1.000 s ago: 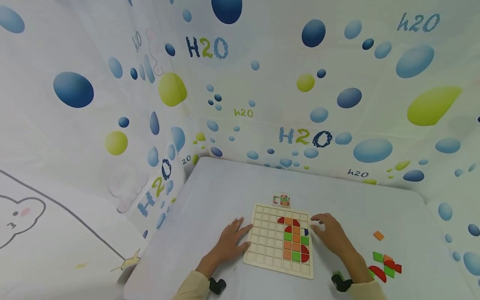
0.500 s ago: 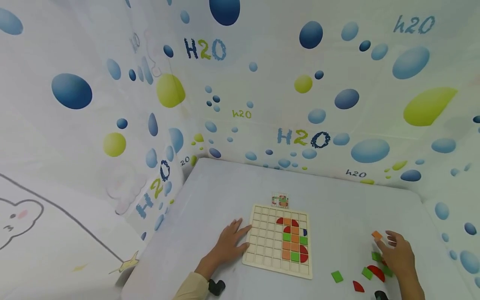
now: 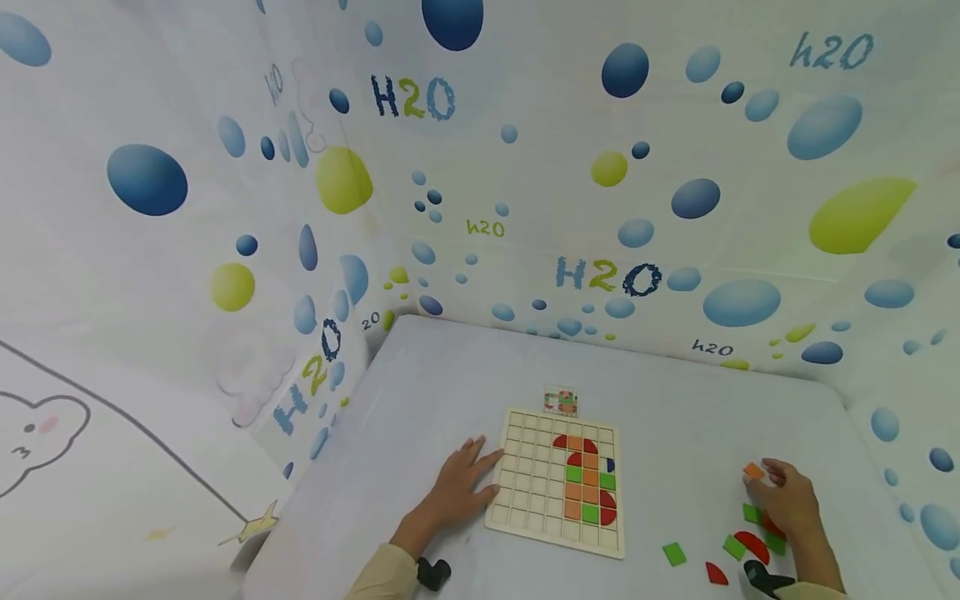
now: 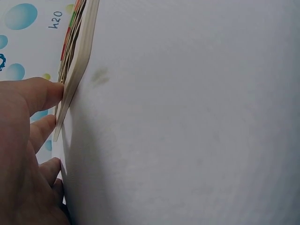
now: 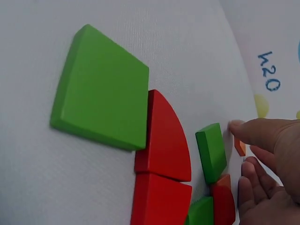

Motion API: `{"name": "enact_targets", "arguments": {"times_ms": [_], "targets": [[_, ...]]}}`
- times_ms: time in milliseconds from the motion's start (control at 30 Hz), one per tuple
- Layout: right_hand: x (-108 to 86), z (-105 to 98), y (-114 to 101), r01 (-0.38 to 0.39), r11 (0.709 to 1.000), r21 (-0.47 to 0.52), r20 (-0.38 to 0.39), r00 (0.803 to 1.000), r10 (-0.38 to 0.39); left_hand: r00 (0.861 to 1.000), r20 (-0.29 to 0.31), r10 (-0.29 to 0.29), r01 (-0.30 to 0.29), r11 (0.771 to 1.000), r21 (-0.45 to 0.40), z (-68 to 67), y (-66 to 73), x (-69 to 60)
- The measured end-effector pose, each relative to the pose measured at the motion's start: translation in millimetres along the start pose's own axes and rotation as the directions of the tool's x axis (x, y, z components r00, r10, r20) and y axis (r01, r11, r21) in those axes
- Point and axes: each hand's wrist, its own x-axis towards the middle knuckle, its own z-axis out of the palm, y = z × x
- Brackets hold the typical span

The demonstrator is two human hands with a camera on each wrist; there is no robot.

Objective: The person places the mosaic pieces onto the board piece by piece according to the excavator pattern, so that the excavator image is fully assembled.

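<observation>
My left hand (image 3: 459, 490) rests at the left edge of a wooden grid board (image 3: 525, 483), its spread fingers touching the rim. Red, orange and green tiles fill part of the board's right side, with a small dark-blue piece (image 3: 611, 465) near its right edge. Far to the right, my right hand (image 3: 787, 504) pinches a small orange square tile (image 3: 753, 471) between thumb and fingers, low over the table. In the right wrist view the thumb partly covers that orange tile (image 5: 240, 146). Green tiles (image 5: 105, 89) and red quarter-round pieces (image 5: 164, 136) lie close by.
A small pattern card (image 3: 561, 401) lies behind the board. Loose pieces, among them a green tile (image 3: 674, 553), a red wedge (image 3: 717, 573) and a red half-round (image 3: 752, 547), lie on the white table right of the board. Printed sheets stand behind and left.
From beside the board's right edge, my right hand has moved right to the loose tiles, and its fingers have closed on the orange tile. The left hand has stayed in place.
</observation>
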Motion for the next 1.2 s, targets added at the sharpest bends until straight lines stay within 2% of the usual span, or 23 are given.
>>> {"name": "enact_targets", "arguments": {"times_ms": [200,300,600,867,1100,1200], "targets": [[0.8,6,3,0.113,0.993,-0.045,-0.043,0.992,-0.115,1.000,-0.005,0.009,-0.009,1.000,-0.001,1.6,0.4,0.4],[0.0,10,1,0.141,0.987,-0.074,-0.063,0.987,-0.146,1.000,-0.002,0.010,-0.010,1.000,-0.003,1.3,0.1,0.6],[-6.6,17,-10,0.139,0.984,-0.107,-0.113,0.982,-0.151,1.000,0.000,0.008,-0.008,1.000,-0.005,-1.4,1.0,-0.6],[-9.6,24,-11,0.098,0.989,-0.110,-0.165,0.979,-0.116,1.000,-0.003,0.009,-0.009,1.000,-0.001,-0.6,1.2,-0.4],[-7.7,29,-15,0.143,0.985,-0.095,-0.174,0.972,-0.158,1.000,-0.006,-0.004,0.005,1.000,0.022,0.7,0.8,0.4],[-6.2,33,-20,0.162,0.982,-0.100,-0.156,0.972,-0.176,1.000,-0.007,0.003,-0.003,1.000,0.016,0.9,1.2,0.1]]}}
